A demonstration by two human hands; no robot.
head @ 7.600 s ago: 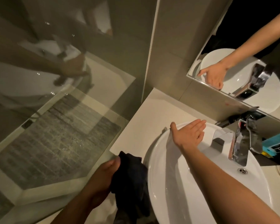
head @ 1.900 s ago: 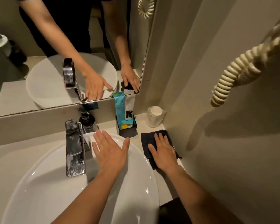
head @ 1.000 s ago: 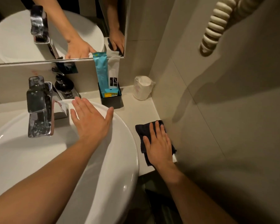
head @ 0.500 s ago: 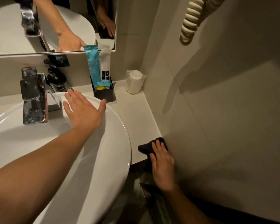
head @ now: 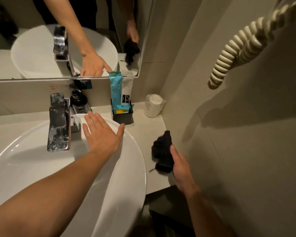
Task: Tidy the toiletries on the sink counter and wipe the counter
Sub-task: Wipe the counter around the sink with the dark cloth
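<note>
1. Our left hand [head: 102,134] lies flat on the back rim of the white basin [head: 130,177], fingers released and spread, just right of the chrome faucet [head: 58,124].
2. Our right hand [head: 181,165] has its fingers clenched around a bunched dark cloth [head: 161,151], right of the basin above the worktop [head: 143,132].
3. Behind the basin, a black holder [head: 123,116] keeps a blue sachet [head: 115,89] and a white sachet [head: 126,91] upright.
4. A wrapped cup [head: 153,105] sits in the corner, right of the holder.

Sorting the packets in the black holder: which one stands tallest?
The blue packet, at the holder's left; its top reaches the mirror edge, above the white packet beside it.
</note>
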